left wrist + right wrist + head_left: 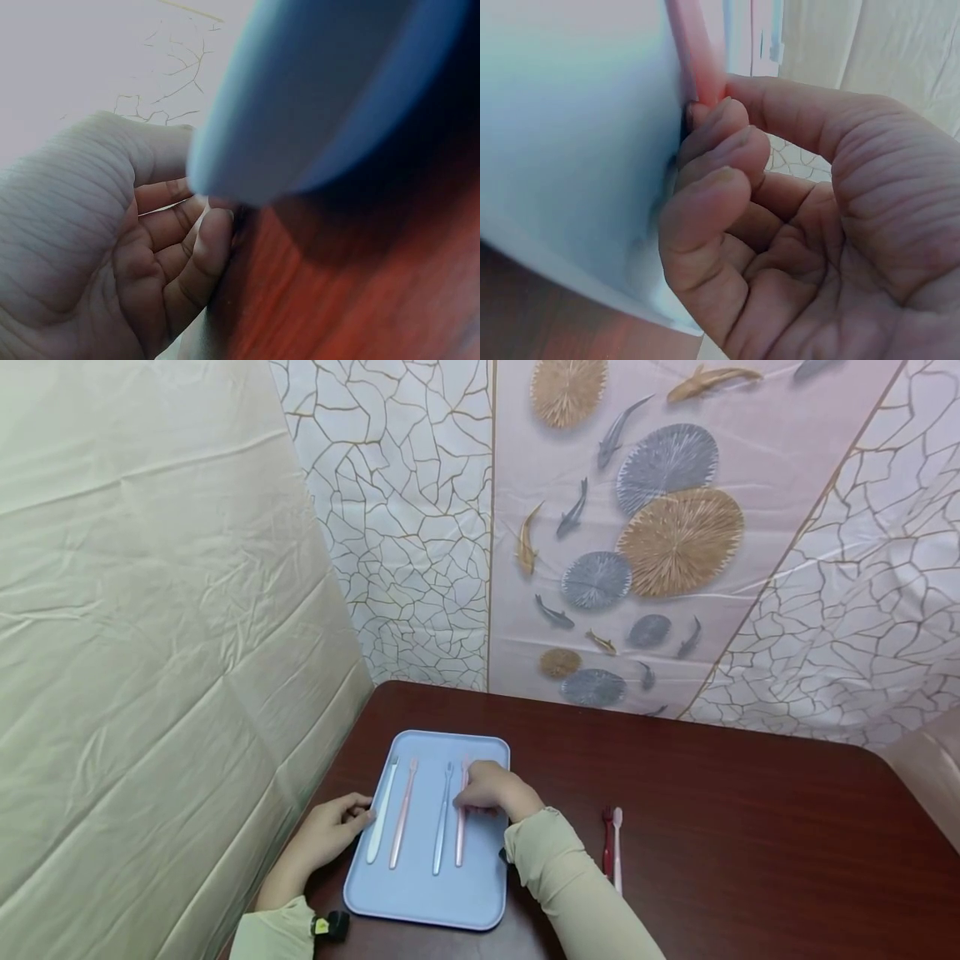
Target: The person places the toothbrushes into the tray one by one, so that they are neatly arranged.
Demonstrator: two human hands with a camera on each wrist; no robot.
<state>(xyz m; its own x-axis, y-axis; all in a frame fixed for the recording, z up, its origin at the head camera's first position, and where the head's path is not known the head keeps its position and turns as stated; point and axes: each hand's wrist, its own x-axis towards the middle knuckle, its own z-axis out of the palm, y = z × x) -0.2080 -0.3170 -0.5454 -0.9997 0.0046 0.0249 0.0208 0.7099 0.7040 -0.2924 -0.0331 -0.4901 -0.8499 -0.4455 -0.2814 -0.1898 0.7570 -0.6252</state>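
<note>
"While the right hand (491, 789) bends down over the blue tray (427, 900), what does its grip have?"

"A pink toothbrush (460, 850). Thumb and forefinger pinch it near the head end, and the other fingers curl in toward the palm. The brush is on the right side of the tray, its handle pointing toward the person."

"And the forearm?"

"It slants in from the lower right, in a pale sleeve (551, 860) that reaches the wrist."

"How does the left hand (333, 827) lie?"

"It reaches up from the lower left, its fingers bent and the thumb at the tray's left edge. I can't tell whether that grip clasps the rim or only touches it."

"What else is on the tray?"

"A blue toothbrush (441, 827) just beside the pinched one, then, farther left, another pink brush (402, 822) and a whitish one (382, 818). Right of the tray, on the dark tabletop (750, 827), a red toothbrush (607, 839) and a pale pink one (617, 852) lie side by side."

"Any writing?"

"The black device (339, 927) at the left wrist has a yellow label (321, 927), too small to read."
</note>
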